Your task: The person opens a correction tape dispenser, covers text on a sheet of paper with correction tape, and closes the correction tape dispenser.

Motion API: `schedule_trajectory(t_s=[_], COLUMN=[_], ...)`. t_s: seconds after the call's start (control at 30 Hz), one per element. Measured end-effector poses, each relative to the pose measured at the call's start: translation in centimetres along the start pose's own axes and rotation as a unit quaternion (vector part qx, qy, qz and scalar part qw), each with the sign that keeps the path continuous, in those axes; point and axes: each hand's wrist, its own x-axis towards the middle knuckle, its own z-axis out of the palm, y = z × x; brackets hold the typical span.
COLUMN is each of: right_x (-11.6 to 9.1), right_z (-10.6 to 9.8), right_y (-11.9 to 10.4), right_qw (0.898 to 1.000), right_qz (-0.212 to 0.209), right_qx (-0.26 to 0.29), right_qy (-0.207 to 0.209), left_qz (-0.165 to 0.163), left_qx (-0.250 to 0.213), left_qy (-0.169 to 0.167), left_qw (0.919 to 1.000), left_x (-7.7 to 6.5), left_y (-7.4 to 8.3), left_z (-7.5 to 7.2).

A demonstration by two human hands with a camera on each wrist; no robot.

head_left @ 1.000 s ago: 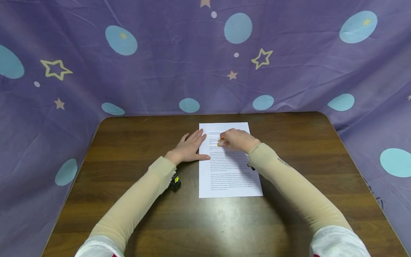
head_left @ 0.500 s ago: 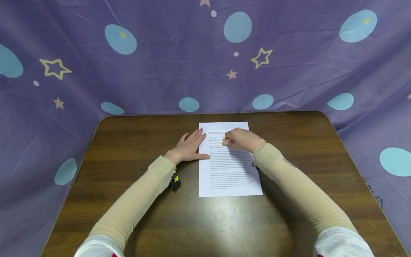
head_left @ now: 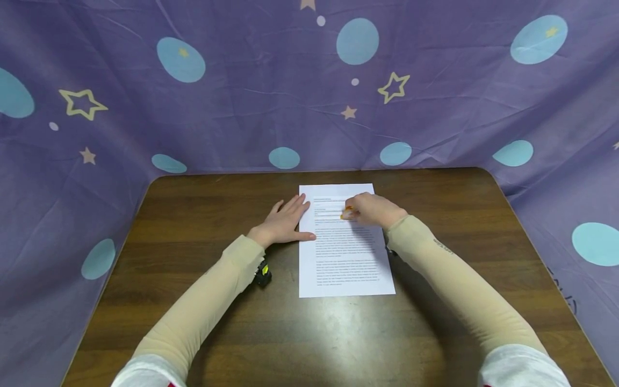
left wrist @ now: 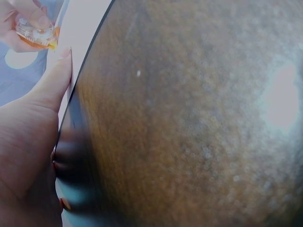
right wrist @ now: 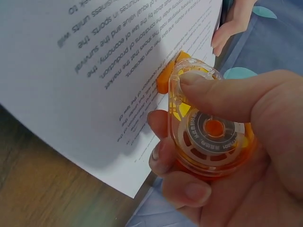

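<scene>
A printed sheet of paper (head_left: 348,277) lies flat on the wooden table, its text in dark lines. My left hand (head_left: 282,221) rests on the sheet's left edge, fingers spread and straight. In the right wrist view, my right hand (right wrist: 279,127) grips an orange, clear-cased correction tape (right wrist: 208,127) between thumb and curled fingers. Its orange tip points down at the upper text lines; whether it touches the paper is hard to tell. The left wrist view shows the left thumb (left wrist: 54,78) along the sheet's edge, and the correction tape (left wrist: 35,33) beyond it.
The brown wooden table (head_left: 232,333) reaches out on all sides of the sheet. Behind and beside it hangs a purple cloth (head_left: 242,97) with stars and blue spots. A small black wrist device (head_left: 263,273) sits at the left wrist.
My right hand has slid to the right across the upper part of the sheet, carrying the correction tape. The left hand and the paper have stayed in place.
</scene>
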Motion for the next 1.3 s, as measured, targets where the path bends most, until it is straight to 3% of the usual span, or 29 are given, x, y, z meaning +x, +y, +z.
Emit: schedule_trajectory(t_s=[0.4,0.73,1.3], right_x=[-1.1,-2.1,-3.7], right_z=[-0.4,-0.7,-1.0], right_y=[1.0,2.2,4.0], right_qw=[1.000,0.999,0.997], right_qz=[0.020,0.043,0.071], right_qx=[-0.013,-0.009,-0.020], right_qy=[-0.002,-0.013,-0.015], left_qz=[0.001,0.002,0.002], left_qx=[0.000,-0.008,-0.010], left_qy=[0.004,-0.003,-0.003], left_qw=[1.0000,1.0000,0.9999], left_x=[0.2,-0.6,-0.7], left_y=[-0.1,0.9,1.0], left_z=[0.2,-0.8,-0.9])
